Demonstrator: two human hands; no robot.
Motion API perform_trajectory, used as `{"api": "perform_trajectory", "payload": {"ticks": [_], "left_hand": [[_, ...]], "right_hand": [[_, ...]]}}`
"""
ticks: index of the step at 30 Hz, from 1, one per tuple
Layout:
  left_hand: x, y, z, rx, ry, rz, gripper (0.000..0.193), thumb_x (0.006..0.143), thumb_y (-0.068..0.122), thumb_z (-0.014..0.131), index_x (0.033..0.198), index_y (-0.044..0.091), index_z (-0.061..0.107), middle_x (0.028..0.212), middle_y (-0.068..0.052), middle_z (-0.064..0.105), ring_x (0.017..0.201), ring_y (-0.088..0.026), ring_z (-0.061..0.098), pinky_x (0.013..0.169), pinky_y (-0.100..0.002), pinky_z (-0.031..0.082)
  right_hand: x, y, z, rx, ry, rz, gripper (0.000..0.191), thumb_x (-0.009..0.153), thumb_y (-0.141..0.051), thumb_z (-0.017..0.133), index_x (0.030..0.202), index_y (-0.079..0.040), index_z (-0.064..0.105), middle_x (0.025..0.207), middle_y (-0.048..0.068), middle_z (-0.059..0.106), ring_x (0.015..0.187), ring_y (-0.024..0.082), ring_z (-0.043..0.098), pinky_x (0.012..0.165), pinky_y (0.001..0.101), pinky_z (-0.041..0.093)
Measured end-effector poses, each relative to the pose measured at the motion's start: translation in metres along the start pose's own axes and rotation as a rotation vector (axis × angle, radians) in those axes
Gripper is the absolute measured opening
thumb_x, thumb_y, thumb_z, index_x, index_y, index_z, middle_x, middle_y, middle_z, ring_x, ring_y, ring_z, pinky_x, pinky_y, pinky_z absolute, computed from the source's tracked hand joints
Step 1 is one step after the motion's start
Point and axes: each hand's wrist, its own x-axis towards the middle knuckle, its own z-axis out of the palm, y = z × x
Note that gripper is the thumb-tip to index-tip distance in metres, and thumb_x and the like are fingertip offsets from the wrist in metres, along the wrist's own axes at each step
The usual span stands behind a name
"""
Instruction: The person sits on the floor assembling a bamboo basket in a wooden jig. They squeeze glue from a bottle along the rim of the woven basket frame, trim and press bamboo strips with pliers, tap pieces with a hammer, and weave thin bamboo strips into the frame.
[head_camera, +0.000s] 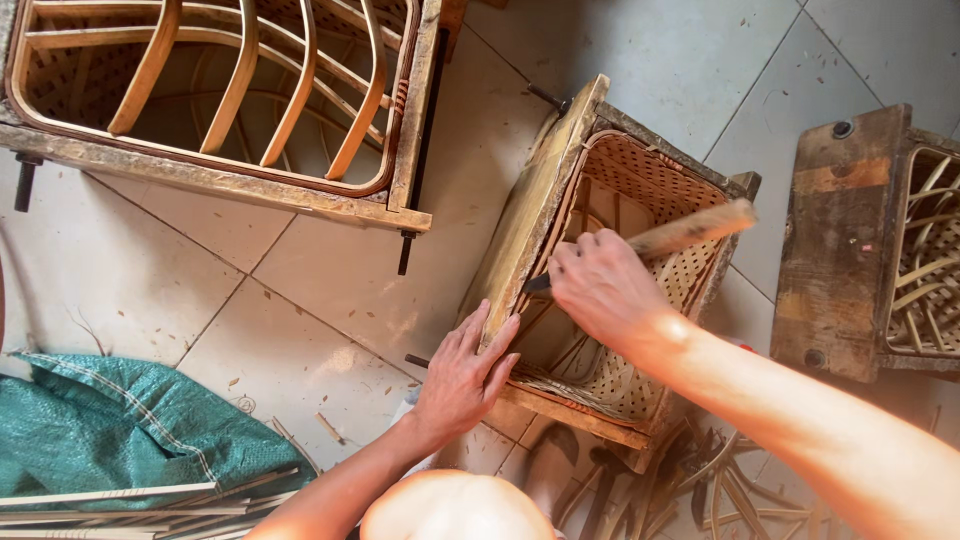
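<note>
Centre of frame: square wooden mould frame holding a woven bamboo basket (640, 190), resting tilted on the pale tiled floor (300, 290). Left hand (468, 372) lies flat, fingers apart, on the frame's near rim. Right hand (603, 287) is clamped on a wooden-handled tool (690, 232) inside the basket. Upper left: larger bamboo-ribbed frame (220, 90). Right edge: second wooden mould (865, 240). Lower left: green woven sack (130, 425).

Woven basket in wooden frame (600, 270) at frame centre; larger frame with basket (220, 100) upper left; third frame (850, 240) at right edge; woven sack (130, 430) lower left, with sticks (130, 505) on it; tools (620, 490) bottom centre.
</note>
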Motion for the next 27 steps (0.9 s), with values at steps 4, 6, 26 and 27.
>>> {"api": "perform_trajectory", "payload": {"ticks": [4, 6, 26, 27], "left_hand": [[0.006, 0.001, -0.004, -0.066, 0.017, -0.025, 0.056, 0.099, 0.025, 0.066, 0.151, 0.015, 0.049, 0.152, -0.032, 0.044, 0.132, -0.046, 0.050, 0.106, -0.051, 0.044], [0.010, 0.003, -0.007, -0.104, 0.010, -0.077, 0.064, 0.097, 0.023, 0.069, 0.155, 0.016, 0.044, 0.151, -0.034, 0.043, 0.132, -0.048, 0.049, 0.107, -0.051, 0.044], [0.069, 0.012, 0.028, -0.121, -0.068, -0.169, 0.098, 0.090, 0.030, 0.075, 0.155, -0.009, 0.012, 0.149, -0.039, 0.037, 0.137, -0.052, 0.038, 0.112, -0.053, 0.033], [0.083, 0.014, 0.032, -0.084, -0.077, -0.180, 0.104, 0.089, 0.038, 0.079, 0.153, -0.009, 0.011, 0.147, -0.040, 0.035, 0.136, -0.053, 0.036, 0.110, -0.055, 0.031]], "right_hand": [[0.030, 0.004, -0.021, -0.088, -0.028, -0.147, 0.021, 0.089, -0.026, 0.066, 0.076, -0.014, 0.075, 0.080, 0.004, 0.068, 0.082, 0.017, 0.066, 0.079, 0.0341, 0.043], [0.045, 0.010, -0.027, -0.093, 0.053, -0.186, 0.020, 0.088, -0.024, 0.066, 0.071, -0.018, 0.075, 0.076, 0.002, 0.071, 0.085, 0.019, 0.067, 0.087, 0.0353, 0.041], [-0.115, 0.080, 0.082, 0.747, 0.433, 0.612, 0.026, 0.104, -0.025, 0.059, 0.125, -0.012, 0.065, 0.115, 0.012, 0.074, 0.091, 0.037, 0.072, 0.078, 0.0467, 0.058], [-0.127, 0.081, 0.093, 0.827, 0.434, 0.673, 0.030, 0.104, -0.027, 0.057, 0.131, -0.016, 0.064, 0.112, 0.012, 0.074, 0.091, 0.037, 0.072, 0.077, 0.0473, 0.059]]}}
